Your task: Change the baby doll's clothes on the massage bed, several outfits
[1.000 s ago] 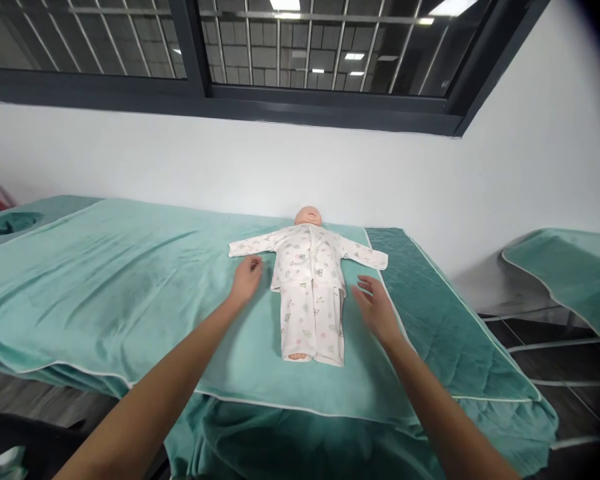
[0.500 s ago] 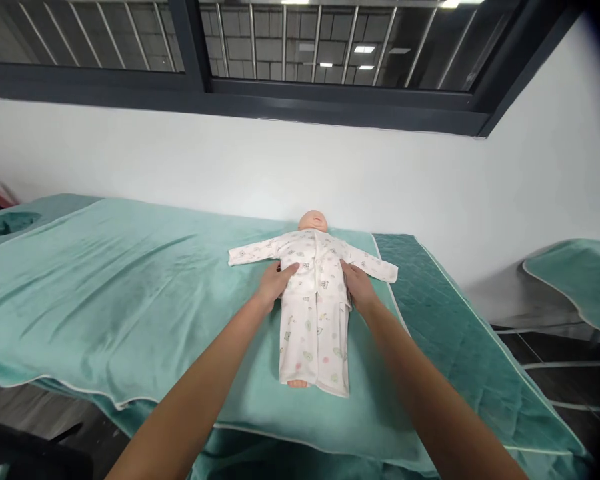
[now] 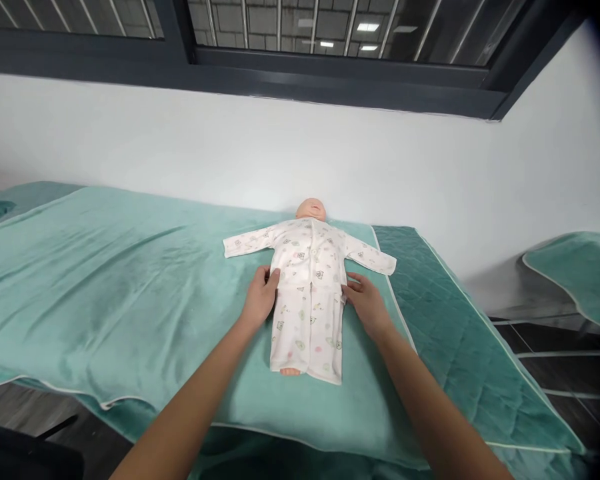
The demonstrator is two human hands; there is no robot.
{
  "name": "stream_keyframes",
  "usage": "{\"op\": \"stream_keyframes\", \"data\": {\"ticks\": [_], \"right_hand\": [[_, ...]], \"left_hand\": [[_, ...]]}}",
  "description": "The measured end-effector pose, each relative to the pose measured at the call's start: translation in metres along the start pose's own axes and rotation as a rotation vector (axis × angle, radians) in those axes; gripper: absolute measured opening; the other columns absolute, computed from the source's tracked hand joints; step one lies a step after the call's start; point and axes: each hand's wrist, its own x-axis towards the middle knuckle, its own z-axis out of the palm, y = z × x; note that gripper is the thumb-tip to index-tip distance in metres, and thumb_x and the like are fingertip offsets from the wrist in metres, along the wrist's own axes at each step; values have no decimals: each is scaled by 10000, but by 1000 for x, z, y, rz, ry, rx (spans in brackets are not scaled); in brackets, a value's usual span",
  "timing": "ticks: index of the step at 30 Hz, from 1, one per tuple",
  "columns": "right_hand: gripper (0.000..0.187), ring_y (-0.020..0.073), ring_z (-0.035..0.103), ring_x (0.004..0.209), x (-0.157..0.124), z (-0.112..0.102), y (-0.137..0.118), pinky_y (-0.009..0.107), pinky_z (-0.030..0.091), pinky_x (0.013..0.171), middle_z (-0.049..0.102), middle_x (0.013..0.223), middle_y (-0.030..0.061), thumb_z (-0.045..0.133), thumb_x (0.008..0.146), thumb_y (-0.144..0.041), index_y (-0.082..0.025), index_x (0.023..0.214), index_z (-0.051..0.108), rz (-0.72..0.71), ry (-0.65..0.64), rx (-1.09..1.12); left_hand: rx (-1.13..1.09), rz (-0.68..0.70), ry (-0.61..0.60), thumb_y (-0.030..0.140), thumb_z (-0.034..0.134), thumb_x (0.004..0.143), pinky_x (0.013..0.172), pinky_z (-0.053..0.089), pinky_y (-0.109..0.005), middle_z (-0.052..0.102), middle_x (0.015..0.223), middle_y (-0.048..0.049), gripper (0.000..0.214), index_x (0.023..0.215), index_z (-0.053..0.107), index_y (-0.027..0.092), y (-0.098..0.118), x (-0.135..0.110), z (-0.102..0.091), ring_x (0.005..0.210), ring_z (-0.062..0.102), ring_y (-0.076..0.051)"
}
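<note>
A baby doll (image 3: 311, 209) lies face up on the light green blanket (image 3: 180, 320), its head toward the wall. It wears a white printed long-sleeved shirt (image 3: 307, 250) with both sleeves spread out sideways. Below are matching white trousers (image 3: 305, 333), and the toes of one foot peek out at a cuff. At the waist, my left hand (image 3: 261, 299) rests by the shirt's left edge, thumb and fingers apart. On the opposite side my right hand (image 3: 369, 305) is open, its fingertips at the shirt's hem. Neither hand visibly grips the cloth.
A darker green quilted cover (image 3: 445, 320) extends under the blanket on the right. Behind the bed are a white wall (image 3: 180, 147) and a dark-framed window (image 3: 330, 80) with bars. Another green cloth (image 3: 580, 273) hangs at the far right. A black object (image 3: 25, 453) stands at lower left.
Both hands have slid from the sides of the doll's chest down to its waist, and the thumbs have come off the shirt front. The view has tilted slightly downward.
</note>
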Motion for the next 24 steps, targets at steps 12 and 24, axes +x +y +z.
{"op": "stream_keyframes", "data": {"ticks": [12,24], "right_hand": [[426,264,680,1108,-99,-45,26,493,497,1062,693,1222,108,634,853,-468,-210,1190,598,-156,5,-289],[311,343,630,1143,-227,-60,82,525,480,1029,675,1228,104,588,888,-479,-250,1087,659,-467,152,-520]], "left_hand": [[152,191,-69,433,508,915,960,492,-378,690,1096,-45,214,1030,638,306,-32,-81,-71,1044,641,-234],[1002,-244,572,408,466,750,1081,428,-535,606,1282,-171,419,1124,568,250,-198,-239,-348,1291,526,-394]]}}
